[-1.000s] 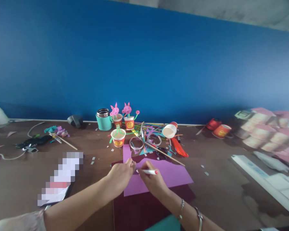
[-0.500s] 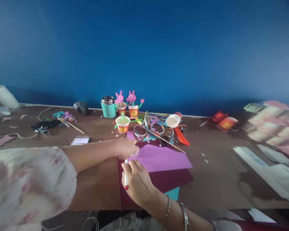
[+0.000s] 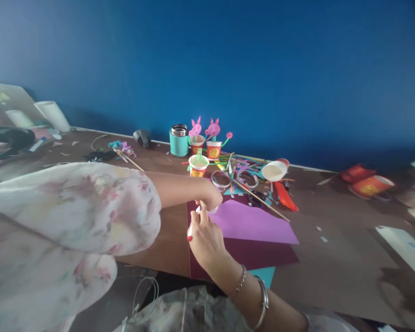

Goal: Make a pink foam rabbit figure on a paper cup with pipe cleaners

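Observation:
My right hand (image 3: pixel 207 237) is closed around a white marker (image 3: pixel 190 232) with a red end; its white tip points up and away, toward my left hand. My left hand (image 3: pixel 211 196) is bent down above it, fingers pinched on a small red piece (image 3: pixel 197 202) that looks like the marker's cap. Partly hidden under the left hand is a clear round rim (image 3: pixel 213 210), like a tape roll. Beside both hands lies a purple paper sheet (image 3: pixel 252 223), on top of a dark maroon sheet (image 3: pixel 242 253). A teal sheet (image 3: pixel 264 275) sticks out near my right wrist.
Behind the hands stand paper cups (image 3: pixel 197 171) with pink paper figures (image 3: pixel 213 128) and a teal thermos (image 3: pixel 178 142). Tape rolls (image 3: pixel 221 179), a wooden stick (image 3: pixel 262 201) and paper scraps lie beyond the sheet. A tipped cup (image 3: pixel 274 170) is at right.
My left hand went from the purple sheet's edge to the marker's tip. The right hand turned the marker upright and moved nearer me. The view swung left.

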The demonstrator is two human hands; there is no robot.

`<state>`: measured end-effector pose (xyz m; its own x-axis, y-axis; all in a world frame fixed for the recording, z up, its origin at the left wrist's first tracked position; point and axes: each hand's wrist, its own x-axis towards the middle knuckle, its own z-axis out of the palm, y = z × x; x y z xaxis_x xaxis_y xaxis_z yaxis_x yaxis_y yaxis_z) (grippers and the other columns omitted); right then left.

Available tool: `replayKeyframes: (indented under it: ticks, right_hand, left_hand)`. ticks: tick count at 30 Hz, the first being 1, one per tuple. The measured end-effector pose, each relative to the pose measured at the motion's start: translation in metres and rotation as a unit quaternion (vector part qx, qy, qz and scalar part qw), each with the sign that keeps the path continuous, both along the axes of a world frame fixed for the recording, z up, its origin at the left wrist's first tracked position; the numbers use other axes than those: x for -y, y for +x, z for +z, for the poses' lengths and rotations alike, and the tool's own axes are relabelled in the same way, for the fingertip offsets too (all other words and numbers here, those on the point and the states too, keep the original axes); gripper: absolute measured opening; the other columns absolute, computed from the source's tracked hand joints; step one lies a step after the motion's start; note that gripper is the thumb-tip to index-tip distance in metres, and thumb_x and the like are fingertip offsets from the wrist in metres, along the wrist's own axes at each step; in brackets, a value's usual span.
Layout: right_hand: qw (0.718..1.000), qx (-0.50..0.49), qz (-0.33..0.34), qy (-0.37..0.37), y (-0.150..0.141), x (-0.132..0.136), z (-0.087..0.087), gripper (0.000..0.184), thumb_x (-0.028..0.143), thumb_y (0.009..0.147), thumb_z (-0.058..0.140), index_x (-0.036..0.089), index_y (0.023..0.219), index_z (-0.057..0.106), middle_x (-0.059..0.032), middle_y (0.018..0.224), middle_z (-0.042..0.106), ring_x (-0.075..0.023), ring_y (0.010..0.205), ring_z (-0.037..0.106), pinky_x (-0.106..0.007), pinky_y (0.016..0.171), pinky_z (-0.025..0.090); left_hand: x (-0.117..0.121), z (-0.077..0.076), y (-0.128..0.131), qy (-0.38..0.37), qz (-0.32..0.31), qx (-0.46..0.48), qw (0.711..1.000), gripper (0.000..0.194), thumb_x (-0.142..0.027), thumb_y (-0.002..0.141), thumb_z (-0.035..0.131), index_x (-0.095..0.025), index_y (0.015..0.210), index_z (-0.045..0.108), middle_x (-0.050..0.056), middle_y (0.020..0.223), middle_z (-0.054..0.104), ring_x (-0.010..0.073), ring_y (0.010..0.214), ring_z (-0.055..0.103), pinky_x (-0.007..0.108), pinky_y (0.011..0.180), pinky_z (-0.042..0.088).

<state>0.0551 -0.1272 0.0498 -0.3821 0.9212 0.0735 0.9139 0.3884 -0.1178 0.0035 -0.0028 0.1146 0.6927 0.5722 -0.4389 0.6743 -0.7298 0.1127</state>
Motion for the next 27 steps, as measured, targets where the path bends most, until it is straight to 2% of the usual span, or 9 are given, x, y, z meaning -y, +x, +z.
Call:
replayKeyframes:
  ticks: [3, 7, 14, 17, 21, 27]
  right_hand:
    - [1.000, -0.003, -0.016, -0.004, -0.002, -0.001, 0.001, 0.023, 0.002, 0.080, 0.049, 0.015, 0.099, 0.051, -0.0140, 0.101, 0.059, -0.0211, 0.076, 0.066, -0.028, 0.057, 0.053]
    - [0.999, -0.009, -0.047, -0.009, -0.006, -0.001, 0.002, 0.024, 0.002, 0.080, 0.051, 0.016, 0.098, 0.051, -0.0152, 0.104, 0.059, -0.0225, 0.077, 0.066, -0.029, 0.056, 0.053]
    - [0.999, 0.006, -0.052, -0.011, -0.008, -0.004, 0.003, 0.031, 0.003, 0.078, 0.056, 0.016, 0.105, 0.051, -0.0163, 0.109, 0.060, -0.0226, 0.081, 0.066, -0.028, 0.058, 0.054]
    - [0.998, 0.001, -0.057, -0.006, -0.011, -0.004, 0.002, 0.027, 0.005, 0.080, 0.055, 0.015, 0.104, 0.051, -0.0190, 0.113, 0.058, -0.0221, 0.078, 0.067, -0.029, 0.058, 0.055]
    - [0.998, 0.001, -0.066, 0.000, -0.020, -0.001, 0.002, 0.016, 0.007, 0.082, 0.055, 0.014, 0.097, 0.052, -0.0178, 0.102, 0.061, -0.0198, 0.068, 0.066, -0.029, 0.054, 0.055]
    - [0.995, 0.002, -0.096, -0.009, -0.032, -0.001, 0.005, 0.021, 0.002, 0.086, 0.044, 0.010, 0.103, 0.054, -0.0187, 0.095, 0.061, -0.0229, 0.068, 0.066, -0.033, 0.055, 0.056]
  left_hand:
    - [-0.001, 0.002, 0.004, -0.053, -0.028, -0.085, 0.995, 0.017, 0.000, 0.051, 0.062, -0.016, 0.054, 0.069, 0.005, 0.056, 0.065, 0.0184, 0.053, 0.056, 0.027, 0.053, 0.042]
    - [-0.001, 0.003, 0.008, -0.066, -0.045, -0.123, 0.989, 0.019, 0.003, 0.051, 0.061, -0.016, 0.047, 0.065, 0.004, 0.047, 0.061, 0.0200, 0.052, 0.056, 0.029, 0.055, 0.042]
    - [0.002, 0.003, 0.010, -0.065, -0.049, -0.125, 0.989, 0.024, 0.006, 0.051, 0.060, -0.017, 0.047, 0.064, 0.002, 0.044, 0.057, 0.0206, 0.057, 0.056, 0.030, 0.060, 0.043]
    - [0.003, 0.005, 0.010, -0.064, -0.053, -0.120, 0.989, 0.025, 0.007, 0.050, 0.059, -0.016, 0.045, 0.064, 0.004, 0.046, 0.059, 0.0220, 0.061, 0.057, 0.031, 0.061, 0.044]
    - [0.002, 0.005, 0.008, -0.062, -0.046, -0.111, 0.991, 0.024, 0.007, 0.050, 0.059, -0.015, 0.049, 0.066, 0.004, 0.048, 0.060, 0.0223, 0.062, 0.058, 0.031, 0.060, 0.044]
    - [0.001, 0.003, 0.007, -0.056, -0.031, -0.114, 0.991, 0.020, 0.005, 0.053, 0.060, -0.013, 0.053, 0.068, 0.004, 0.049, 0.060, 0.0214, 0.058, 0.057, 0.030, 0.058, 0.043]
